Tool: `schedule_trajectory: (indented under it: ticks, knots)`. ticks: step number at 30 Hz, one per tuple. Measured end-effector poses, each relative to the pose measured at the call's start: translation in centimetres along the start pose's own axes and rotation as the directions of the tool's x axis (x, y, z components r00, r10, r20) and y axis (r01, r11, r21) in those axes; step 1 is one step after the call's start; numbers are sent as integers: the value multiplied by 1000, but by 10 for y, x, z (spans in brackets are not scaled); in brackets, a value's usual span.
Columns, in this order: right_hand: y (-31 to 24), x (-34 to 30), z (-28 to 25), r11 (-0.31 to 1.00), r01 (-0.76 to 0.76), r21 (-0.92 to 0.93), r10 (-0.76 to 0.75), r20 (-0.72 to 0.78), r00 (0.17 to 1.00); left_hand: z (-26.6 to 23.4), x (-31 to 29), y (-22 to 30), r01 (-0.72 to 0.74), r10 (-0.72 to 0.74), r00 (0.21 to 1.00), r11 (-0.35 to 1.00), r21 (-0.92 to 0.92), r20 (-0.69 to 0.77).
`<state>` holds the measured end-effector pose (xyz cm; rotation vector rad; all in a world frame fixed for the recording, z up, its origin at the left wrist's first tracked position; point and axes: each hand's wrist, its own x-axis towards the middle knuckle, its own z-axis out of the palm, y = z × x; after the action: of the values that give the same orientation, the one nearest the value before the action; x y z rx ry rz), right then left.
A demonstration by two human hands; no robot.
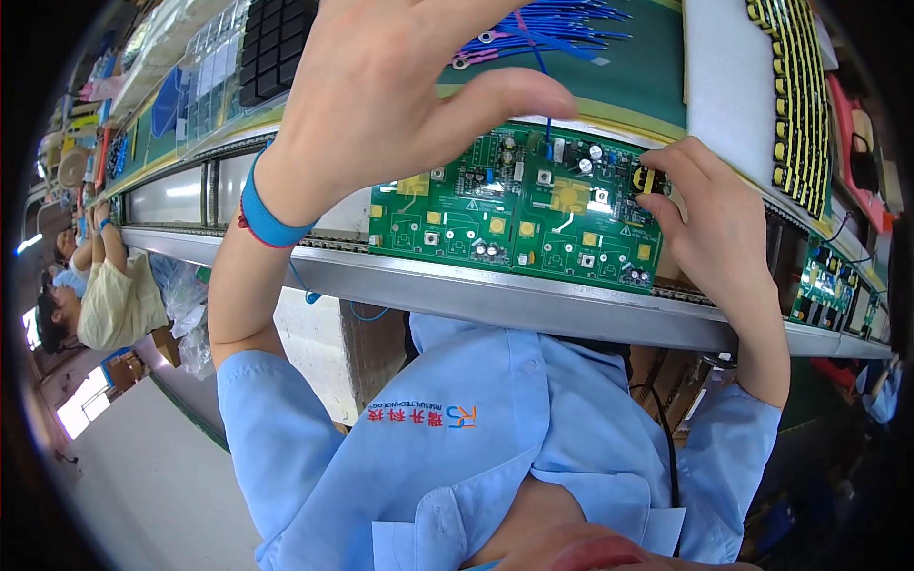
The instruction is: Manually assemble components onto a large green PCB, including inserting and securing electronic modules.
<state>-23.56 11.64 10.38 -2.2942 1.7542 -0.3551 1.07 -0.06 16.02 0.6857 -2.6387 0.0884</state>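
A green circuit board (pixel 457 241) lies across the rails in front of me, carrying capacitors, yellow square parts and other small components. At its right end my right hand (pixel 709 205) pinches a small black-and-yellow transformer (pixel 648 180) between thumb and fingers, at the board's surface. My left hand (pixel 381 95), with a blue wrist strap (pixel 267 209), reaches over the left part of the board. Its thumb stretches out apart from the index finger; the other fingertips are cut off by the upper edge. A blue wire (pixel 546 81) rises from the board beyond that thumb.
Behind the board, a bundle of blue wires (pixel 571 33) with ring terminals lies on a green mat (pixel 628 81). Rows of black-and-yellow transformers (pixel 785 95) stand at the right beside a white foam sheet (pixel 728 76). A metal rail (pixel 533 303) runs along the near side. Another person (pixel 109 285) is at far left.
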Motion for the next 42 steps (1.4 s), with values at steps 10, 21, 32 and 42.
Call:
schedule_trajectory:
  ticks: [10,21,32,42]
  knots:
    - [1,2,0,1000,12,1,-12,-32,999,0,-66,-49,79,-79,997,997,-15,1]
    - [-3,6,-4,1000,6,18,-7,53,999,9,-81,-56,133,-133,991,991,19,8]
    - [-10,15,-24,863,-54,502,4,100,995,20,-100,-62,0,-7,997,996,84,80]
    - [-23,22,-13,591,-290,753,97,291,952,13,-96,-62,-18,2,966,998,58,259]
